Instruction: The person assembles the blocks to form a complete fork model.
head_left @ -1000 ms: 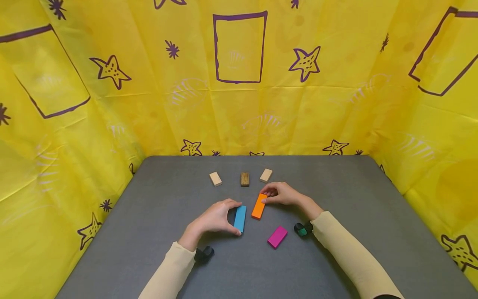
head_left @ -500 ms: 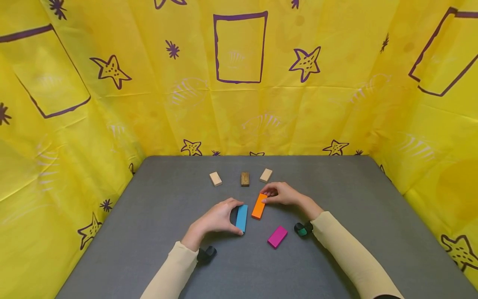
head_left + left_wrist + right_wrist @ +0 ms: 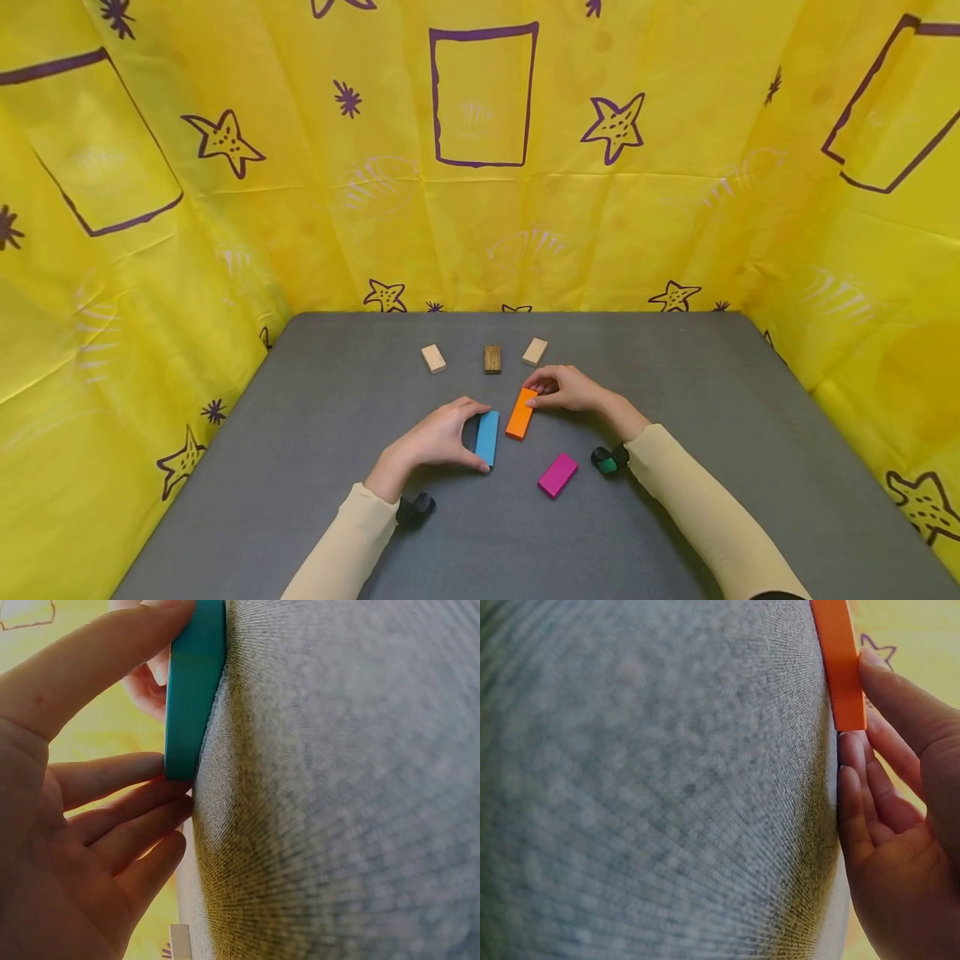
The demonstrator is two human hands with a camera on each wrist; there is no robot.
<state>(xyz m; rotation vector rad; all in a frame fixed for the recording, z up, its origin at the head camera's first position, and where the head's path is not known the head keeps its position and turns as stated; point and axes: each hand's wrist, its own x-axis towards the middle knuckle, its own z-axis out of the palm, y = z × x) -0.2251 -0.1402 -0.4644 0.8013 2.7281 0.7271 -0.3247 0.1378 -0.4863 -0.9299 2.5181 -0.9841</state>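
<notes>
A blue block [image 3: 487,438] lies on the grey table, its two ends held between the thumb and fingers of my left hand [image 3: 438,435]. In the left wrist view the block [image 3: 193,697] looks teal, with the thumb at one end and fingertips at the other. Just right of it lies an orange block [image 3: 521,414], slightly slanted. My right hand [image 3: 568,390] grips its far end; the right wrist view has the thumb against a face of the orange block [image 3: 843,675]. A narrow gap separates the two blocks. Nearer to me, a magenta block [image 3: 558,476] lies untouched.
Farther back lie a pale wooden block [image 3: 433,358], a dark brown one [image 3: 492,360] and another pale one [image 3: 535,352], in a loose row. Yellow cloth [image 3: 480,225] with drawn starfish stands behind the grey table [image 3: 337,367] and along both its sides.
My left hand has slid the blue block a little to the right, narrowing the gap to the orange block. The right hand, the orange block and the other blocks have stayed in place.
</notes>
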